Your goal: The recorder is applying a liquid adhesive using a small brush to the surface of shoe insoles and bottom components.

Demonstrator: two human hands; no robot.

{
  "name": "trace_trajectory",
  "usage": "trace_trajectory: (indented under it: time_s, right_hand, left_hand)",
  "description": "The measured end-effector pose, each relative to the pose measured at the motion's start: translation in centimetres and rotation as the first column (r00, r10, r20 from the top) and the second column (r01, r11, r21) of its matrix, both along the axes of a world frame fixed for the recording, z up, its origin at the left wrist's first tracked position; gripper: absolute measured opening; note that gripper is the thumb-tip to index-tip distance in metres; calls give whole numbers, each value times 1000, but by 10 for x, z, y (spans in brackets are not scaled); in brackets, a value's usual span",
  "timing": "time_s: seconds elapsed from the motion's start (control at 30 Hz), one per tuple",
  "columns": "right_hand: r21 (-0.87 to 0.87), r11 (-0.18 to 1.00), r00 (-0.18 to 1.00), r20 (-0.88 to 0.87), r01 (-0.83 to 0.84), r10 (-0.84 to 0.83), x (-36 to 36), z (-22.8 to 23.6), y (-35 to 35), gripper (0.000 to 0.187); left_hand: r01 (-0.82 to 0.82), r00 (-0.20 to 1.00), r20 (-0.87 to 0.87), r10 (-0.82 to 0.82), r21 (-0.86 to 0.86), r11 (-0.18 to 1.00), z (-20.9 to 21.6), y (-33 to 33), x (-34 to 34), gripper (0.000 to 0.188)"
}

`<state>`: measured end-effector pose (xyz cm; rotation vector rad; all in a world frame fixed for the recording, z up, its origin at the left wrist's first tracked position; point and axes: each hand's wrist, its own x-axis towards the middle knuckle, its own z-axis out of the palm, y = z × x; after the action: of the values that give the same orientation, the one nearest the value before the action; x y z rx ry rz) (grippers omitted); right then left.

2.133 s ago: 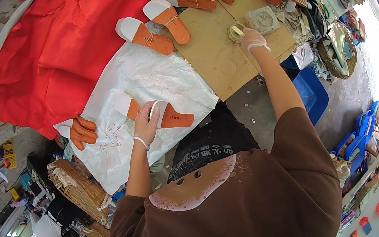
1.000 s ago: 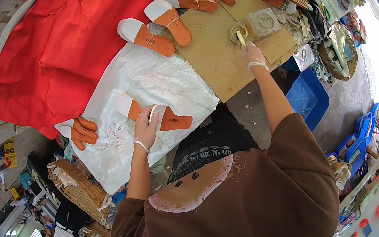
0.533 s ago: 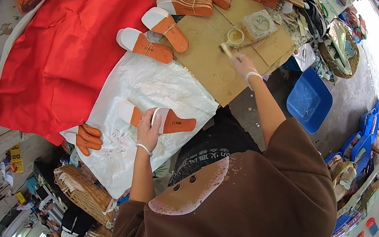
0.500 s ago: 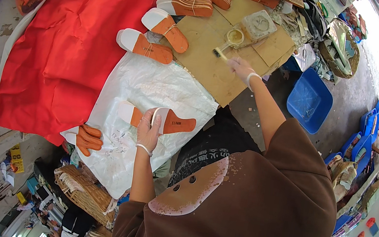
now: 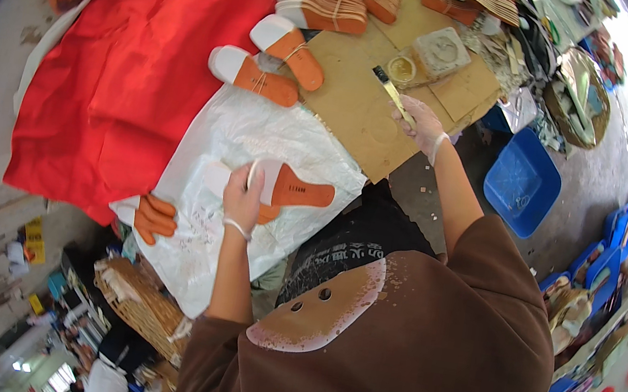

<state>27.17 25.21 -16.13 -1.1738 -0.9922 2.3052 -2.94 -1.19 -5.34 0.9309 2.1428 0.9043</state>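
Note:
My left hand [image 5: 243,195], thin-gloved, is closed on the white end of an orange-and-white insole [image 5: 303,189], held above the white plastic sheet [image 5: 229,120]. Partly hidden beneath it lies another insole [image 5: 268,214]. My right hand [image 5: 425,128], gloved too, grips a flat brush [image 5: 391,91] with a pale handle and dark bristles. The brush tip is just left of a small round cup [image 5: 402,69] of yellowish liquid, apart from it. A squarish translucent container [image 5: 442,50] stands beside the cup.
Tied insole bundles [image 5: 322,4] line the far side of the cardboard [image 5: 349,67]. Red cloth [image 5: 127,87] covers the left. Several insoles [image 5: 151,218] lie at the sheet's left corner. A blue basin [image 5: 524,183] sits at right, a wicker basket [image 5: 139,308] at lower left.
My right hand has swung the brush round so its bristles point up and left, beside the cup. My left hand has raised the insole slightly. The whole view has shifted a little.

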Motion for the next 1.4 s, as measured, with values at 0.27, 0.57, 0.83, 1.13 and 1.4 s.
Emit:
trace_trajectory:
  time_s: [0.27,0.57,0.83,1.13,1.4]
  right_hand:
    - [371,859,935,143,-354,324,-58,124,-26,23]
    - [964,-195,963,212,-179,165,-102,197,-18,21]
    - [931,-169,772,363,-323,523,-93,195,-20,21]
    - [832,38,586,356,-553,728,-46,197,8,19]
    - [784,455,905,337,-423,261,-29,175,34,12]
  left_hand:
    - [-39,920,388,-51,222,974,78,57,-33,38]
    - [-203,662,749,-41,232,951,120,65,-26,38]
    - [-195,677,730,-98,306,932,120,50,-21,28]
    - [-466,617,787,4,360,808,104,30,-56,27]
    - [-629,660,745,98,477,613,120,33,-14,37]
